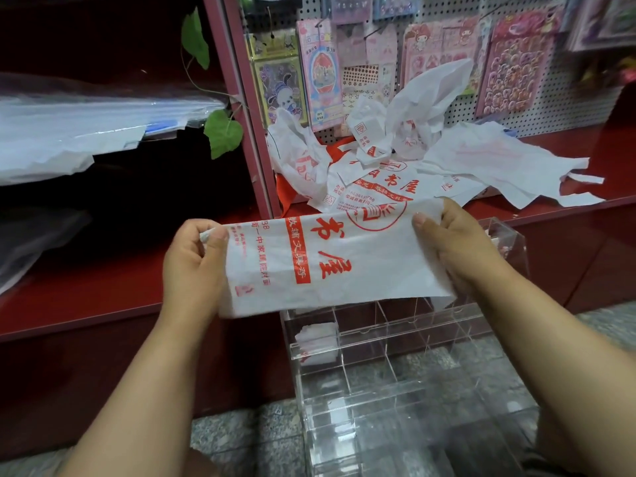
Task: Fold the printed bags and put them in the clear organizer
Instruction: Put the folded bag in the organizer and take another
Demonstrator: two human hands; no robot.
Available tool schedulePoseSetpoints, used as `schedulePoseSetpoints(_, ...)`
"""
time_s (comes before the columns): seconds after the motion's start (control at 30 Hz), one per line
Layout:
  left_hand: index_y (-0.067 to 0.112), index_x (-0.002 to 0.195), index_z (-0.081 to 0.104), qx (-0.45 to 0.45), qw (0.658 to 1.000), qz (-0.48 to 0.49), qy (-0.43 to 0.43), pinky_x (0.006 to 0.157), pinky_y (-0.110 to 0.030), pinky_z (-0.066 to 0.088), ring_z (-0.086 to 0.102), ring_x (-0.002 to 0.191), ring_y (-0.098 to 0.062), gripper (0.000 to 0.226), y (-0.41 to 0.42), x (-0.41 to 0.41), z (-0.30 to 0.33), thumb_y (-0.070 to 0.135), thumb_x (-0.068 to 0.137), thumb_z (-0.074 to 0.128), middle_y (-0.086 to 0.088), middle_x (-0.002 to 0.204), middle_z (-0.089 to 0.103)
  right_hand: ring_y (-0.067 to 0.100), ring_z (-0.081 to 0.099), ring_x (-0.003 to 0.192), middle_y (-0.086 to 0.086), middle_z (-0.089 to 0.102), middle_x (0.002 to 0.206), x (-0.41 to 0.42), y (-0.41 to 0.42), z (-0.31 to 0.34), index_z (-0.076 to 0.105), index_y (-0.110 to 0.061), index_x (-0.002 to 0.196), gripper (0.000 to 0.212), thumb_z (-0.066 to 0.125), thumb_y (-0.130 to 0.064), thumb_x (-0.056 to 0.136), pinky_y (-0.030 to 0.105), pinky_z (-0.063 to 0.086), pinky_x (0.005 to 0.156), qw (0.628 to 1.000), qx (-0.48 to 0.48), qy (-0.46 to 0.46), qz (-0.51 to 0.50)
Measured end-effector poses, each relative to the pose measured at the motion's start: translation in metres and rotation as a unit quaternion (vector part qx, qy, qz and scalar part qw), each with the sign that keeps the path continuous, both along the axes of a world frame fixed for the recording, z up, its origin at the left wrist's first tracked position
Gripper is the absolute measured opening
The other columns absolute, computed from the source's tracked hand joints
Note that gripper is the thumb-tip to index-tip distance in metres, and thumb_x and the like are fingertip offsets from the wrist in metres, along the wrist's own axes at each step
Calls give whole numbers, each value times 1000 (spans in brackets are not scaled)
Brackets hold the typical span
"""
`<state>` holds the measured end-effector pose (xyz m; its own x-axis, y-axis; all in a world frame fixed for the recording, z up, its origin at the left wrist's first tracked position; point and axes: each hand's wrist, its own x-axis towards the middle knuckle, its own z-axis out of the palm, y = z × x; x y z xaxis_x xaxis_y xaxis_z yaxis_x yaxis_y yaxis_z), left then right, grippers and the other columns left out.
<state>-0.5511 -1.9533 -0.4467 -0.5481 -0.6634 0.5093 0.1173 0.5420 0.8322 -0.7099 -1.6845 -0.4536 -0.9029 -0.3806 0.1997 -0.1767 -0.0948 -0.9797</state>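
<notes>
Printed bag stretched flat at centre, partly folded, pinched at nine o'clock by left hand and at three by right hand. Clear organizer at six, one folded bag inside. Pile of loose bags at twelve, unfolded.

Lighting even and moderate; left red shelf recess falls into deep shadow. Wide-angle bending at edges. Clear acrylic compartmented organizer shows faint glare; lower frame soft.
</notes>
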Motion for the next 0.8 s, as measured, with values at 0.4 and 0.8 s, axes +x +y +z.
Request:
schedulePoseSetpoints(0.4, 44, 148, 29, 296, 947, -26, -125, 53, -29, 55, 72, 75, -17, 52, -4, -8, -10, 37, 100, 51, 2, 111, 64, 22, 66, 99, 6, 63, 120, -1, -6, -19, 36, -38, 129, 66, 75, -15, 81, 33, 57, 80, 986, 163, 21, -39)
schedulePoseSetpoints(0.8, 1, 94, 69, 297, 930, -131, -174, 53, -24, 58, 73, 66, -19, 15, -5, 2, -2, 10, 96, 57, -14, 84, 75, 16, 69, 88, 7, 70, 106, -6, -1, -16, 69, -7, 104, 20, 57, 2, 90, 24, 58, 76, 988, 30, -129, 79)
